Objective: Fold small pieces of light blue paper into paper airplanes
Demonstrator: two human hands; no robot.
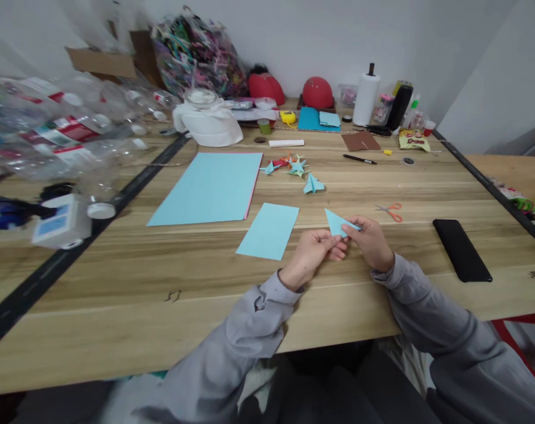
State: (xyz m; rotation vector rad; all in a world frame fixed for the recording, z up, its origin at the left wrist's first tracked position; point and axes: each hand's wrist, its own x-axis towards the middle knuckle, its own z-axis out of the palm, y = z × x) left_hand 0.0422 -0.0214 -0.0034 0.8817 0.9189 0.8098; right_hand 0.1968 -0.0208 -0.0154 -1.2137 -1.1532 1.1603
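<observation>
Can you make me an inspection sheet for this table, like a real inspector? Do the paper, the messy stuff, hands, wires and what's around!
Surface: wooden table with dark strips and handwritten marks.
Job's things: folded blue paper in the hands; small blue sheet flat beside them; large blue sheet farther back.
Clutter: plastic bottles piled at the left; scissors and a black slab at the right.
Hands: left hand and right hand both pinch the folded blue paper.
Cables: a dark bundle behind the white box; cannot tell if it is cable.
Surroundings: pale wall behind.
</observation>
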